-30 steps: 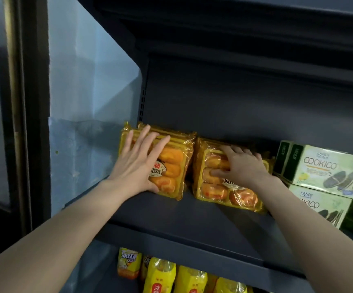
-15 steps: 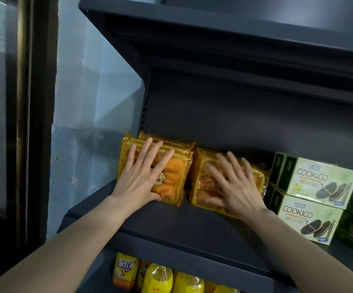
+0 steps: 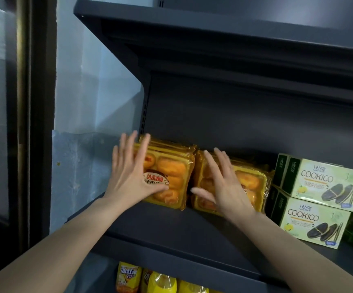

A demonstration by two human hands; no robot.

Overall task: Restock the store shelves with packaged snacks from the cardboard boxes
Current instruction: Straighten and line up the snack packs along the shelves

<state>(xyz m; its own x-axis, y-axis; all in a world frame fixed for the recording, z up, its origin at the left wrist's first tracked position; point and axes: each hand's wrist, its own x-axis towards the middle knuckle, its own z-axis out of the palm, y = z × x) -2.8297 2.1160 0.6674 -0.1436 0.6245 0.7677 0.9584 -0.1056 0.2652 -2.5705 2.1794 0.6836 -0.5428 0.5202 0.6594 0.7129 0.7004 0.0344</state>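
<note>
Dark metal shelf (image 3: 171, 233), two yellow pastry packs (image 3: 175, 176), stacked cookie boxes (image 3: 323, 199)

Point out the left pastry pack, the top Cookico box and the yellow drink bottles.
left pastry pack (image 3: 171, 176): head view, clear front.
top Cookico box (image 3: 328, 182): head view, printed front.
yellow drink bottles (image 3: 160, 284): head view, nearest bottle's shoulder.

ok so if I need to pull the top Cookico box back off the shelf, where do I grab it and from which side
Probably take the top Cookico box by its two long edges, top and bottom, coming straight in from the front of the shelf. It leans with its printed face forward. Its left end sits close beside the right pastry pack, and more green boxes crowd its right, so a side grip looks cramped.
</note>
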